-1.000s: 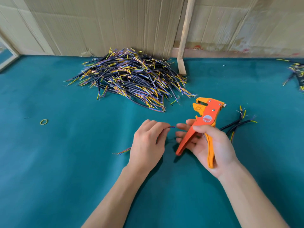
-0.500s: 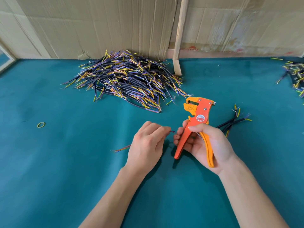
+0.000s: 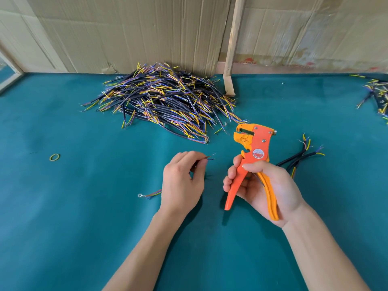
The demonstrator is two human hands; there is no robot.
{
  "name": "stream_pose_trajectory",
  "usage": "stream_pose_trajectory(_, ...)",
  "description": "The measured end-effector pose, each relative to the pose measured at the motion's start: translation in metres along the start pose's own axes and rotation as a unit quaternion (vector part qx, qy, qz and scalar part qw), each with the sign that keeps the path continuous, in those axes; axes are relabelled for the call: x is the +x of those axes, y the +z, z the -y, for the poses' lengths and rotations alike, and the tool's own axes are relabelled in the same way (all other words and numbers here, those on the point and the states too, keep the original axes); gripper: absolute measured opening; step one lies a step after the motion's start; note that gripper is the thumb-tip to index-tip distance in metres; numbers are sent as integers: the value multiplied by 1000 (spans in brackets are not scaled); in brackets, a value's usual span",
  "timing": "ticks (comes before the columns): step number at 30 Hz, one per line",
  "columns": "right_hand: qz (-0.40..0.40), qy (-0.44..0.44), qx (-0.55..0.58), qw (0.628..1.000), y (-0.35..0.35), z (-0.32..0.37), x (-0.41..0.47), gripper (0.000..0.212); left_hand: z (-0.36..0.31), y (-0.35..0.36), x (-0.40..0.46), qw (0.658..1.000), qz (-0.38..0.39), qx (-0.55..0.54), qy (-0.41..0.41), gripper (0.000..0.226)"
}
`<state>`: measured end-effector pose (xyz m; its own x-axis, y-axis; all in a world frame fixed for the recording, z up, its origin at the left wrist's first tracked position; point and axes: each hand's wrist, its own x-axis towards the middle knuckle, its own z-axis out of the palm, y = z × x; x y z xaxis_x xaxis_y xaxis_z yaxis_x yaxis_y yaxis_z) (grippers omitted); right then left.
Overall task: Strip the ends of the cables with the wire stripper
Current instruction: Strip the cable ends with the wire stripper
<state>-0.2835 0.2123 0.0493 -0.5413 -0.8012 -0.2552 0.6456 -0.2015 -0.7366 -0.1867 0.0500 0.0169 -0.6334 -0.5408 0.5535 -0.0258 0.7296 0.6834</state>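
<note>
Left hand [image 3: 181,181] pinches a thin cable [image 3: 206,158] between thumb and fingertips, its short bare ends poking out toward the tool and just short of it. The cable's far end, with a small ring terminal [image 3: 140,195], trails out behind the hand on the green bench [image 3: 73,217]. Right hand [image 3: 262,185] is wrapped around the orange wire stripper [image 3: 253,152], fingers curled on both handles, head upright, its jaws at the top facing left.

That cable looks light and floppy, so a pinch close to the tip seems the way to steer it into the jaws; hold it further back and it would likely droop. The fine conductors look easy to bend or nick.

Outward now: a few black cables [image 3: 300,158] lie just behind the right hand, a big pile of cables [image 3: 165,101] sits near the cardboard wall [image 3: 126,34], a yellow rubber band [image 3: 54,157] lies well off to the left.
</note>
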Motion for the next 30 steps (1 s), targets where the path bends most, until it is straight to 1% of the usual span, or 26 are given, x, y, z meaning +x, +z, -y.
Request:
stream_pose_trajectory(2, -34, -19, -16, 999, -1, -1, 2, 21, 2, 0, 1, 997, 2, -49, -66, 10)
stream_pose_trajectory(4, -50, -32, -42, 997, -4, 0, 3, 28, 5, -1, 3, 985, -12, -104, -137, 12)
stream_pose_trajectory(7, -47, -25, -80, 995, -4, 0, 2, 33, 7, -2, 5, 973, -15, -145, -180, 12)
stream_pose_trajectory(11, 11, 45, -87, 995, 3, -7, -3, 27, 8, -5, 6, 967, -16, -168, -189, 13)
stream_pose_trajectory(15, 61, 112, -108, 986, 15, -18, -4, 30, 9, -9, 5, 962, -8, -194, -192, 12)
stream_pose_trajectory(19, 53, 118, -111, 985, 20, -19, -3, 26, 8, -11, 5, 966, 18, -183, -184, 12)
stream_pose_trajectory(23, 61, 116, -119, 984, 21, -19, -3, 22, 7, -12, 5, 967, 25, -179, -180, 14)
stream_pose_trajectory(28, 49, 102, -121, 986, 20, -19, -2, 22, 7, -13, 4, 969, 28, -172, -172, 11)
stream_pose_trajectory(30, 46, 98, -126, 986, 20, -19, -2, 18, 6, -14, 4, 970, 30, -171, -170, 12)
